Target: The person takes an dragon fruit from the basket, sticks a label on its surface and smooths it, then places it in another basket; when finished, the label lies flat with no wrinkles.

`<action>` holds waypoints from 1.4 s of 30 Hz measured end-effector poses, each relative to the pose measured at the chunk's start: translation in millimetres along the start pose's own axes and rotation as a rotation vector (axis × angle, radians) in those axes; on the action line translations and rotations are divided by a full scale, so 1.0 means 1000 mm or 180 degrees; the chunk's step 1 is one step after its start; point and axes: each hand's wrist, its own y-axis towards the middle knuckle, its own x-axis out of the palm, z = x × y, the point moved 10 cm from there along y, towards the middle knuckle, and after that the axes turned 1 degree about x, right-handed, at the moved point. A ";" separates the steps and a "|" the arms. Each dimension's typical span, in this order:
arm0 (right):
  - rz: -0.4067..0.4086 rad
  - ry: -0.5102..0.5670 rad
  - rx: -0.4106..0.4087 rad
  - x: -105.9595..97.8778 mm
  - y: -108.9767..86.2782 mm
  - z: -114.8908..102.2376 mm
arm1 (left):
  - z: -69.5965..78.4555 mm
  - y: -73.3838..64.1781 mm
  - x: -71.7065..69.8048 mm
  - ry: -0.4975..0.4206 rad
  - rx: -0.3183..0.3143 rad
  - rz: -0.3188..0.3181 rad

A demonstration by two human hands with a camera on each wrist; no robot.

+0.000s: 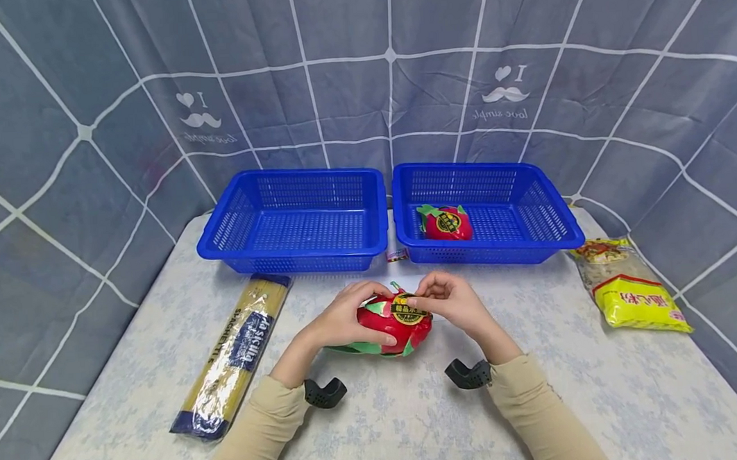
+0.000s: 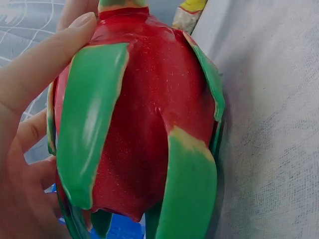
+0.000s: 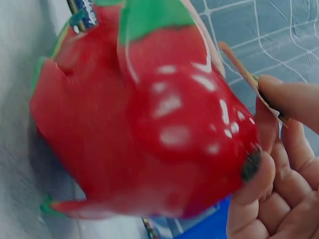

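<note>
A red dragon fruit (image 1: 399, 336) with green-tipped scales, glossy like a model, lies on the table in the head view. My left hand (image 1: 342, 318) holds it from the left, with the thumb on the near side. Its scales and red skin fill the left wrist view. A round black and gold sticker (image 1: 409, 310) sits on its upper right. My right hand (image 1: 452, 300) is at that end; the right wrist view shows thumb and finger pinching the edge of the sticker (image 3: 244, 72), which stands partly away from the skin.
Two blue baskets stand behind: the left basket (image 1: 291, 253) and the right basket (image 1: 501, 249), which holds another dragon fruit (image 1: 448, 224). A spaghetti pack (image 1: 234, 355) lies at left. Food bags (image 1: 638, 303) lie at right. A small packet (image 1: 397, 255) sits between the baskets.
</note>
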 end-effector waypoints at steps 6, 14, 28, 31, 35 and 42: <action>0.0121 -0.0119 0.0101 0.005 -0.005 -0.010 | 0.004 0.000 -0.001 0.0090 0.0009 0.0069; 0.0182 -0.0317 0.0010 0.007 -0.006 -0.013 | 0.005 0.001 0.000 0.0159 0.0003 0.0091; 0.0688 -0.1009 -0.0596 0.001 -0.008 -0.029 | -0.003 0.000 0.008 -0.1202 -0.0356 -0.0047; 0.0541 -0.0887 -0.0814 0.006 -0.007 -0.029 | -0.005 0.002 0.008 -0.1368 -0.0381 0.0074; 0.0363 -0.0950 -0.0922 0.012 -0.009 -0.027 | -0.001 0.001 0.008 -0.1342 -0.0517 0.0275; 0.0304 -0.1186 -0.0875 0.010 -0.017 -0.016 | 0.030 -0.003 -0.007 -0.0883 -0.0507 0.0698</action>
